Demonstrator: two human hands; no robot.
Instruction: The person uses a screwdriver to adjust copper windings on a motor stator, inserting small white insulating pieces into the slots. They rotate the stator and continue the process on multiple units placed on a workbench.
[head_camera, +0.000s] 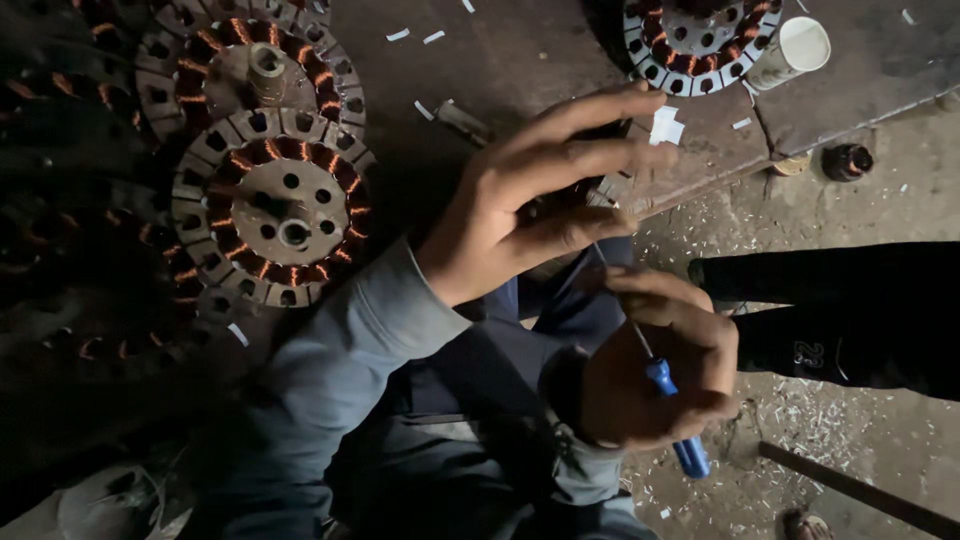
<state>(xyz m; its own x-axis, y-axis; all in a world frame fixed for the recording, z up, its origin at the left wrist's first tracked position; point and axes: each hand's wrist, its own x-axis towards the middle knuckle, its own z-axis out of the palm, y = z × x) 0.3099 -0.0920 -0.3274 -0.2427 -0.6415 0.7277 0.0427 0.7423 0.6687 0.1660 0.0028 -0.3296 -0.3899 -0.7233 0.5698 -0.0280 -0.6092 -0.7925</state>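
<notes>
right hand (655, 365) grips a blue-handled thin metal screwdriver (668, 400), tip under the left hand (530, 200)'s spread fingers (600, 110); seemingly probing, steady aim needed.

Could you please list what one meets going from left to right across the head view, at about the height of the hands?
Copper-wound stator → left hand → right hand gripping a blue-handled screwdriver → another person's dark trouser legs. The stack of further stators at far left is too dark to place.
</notes>
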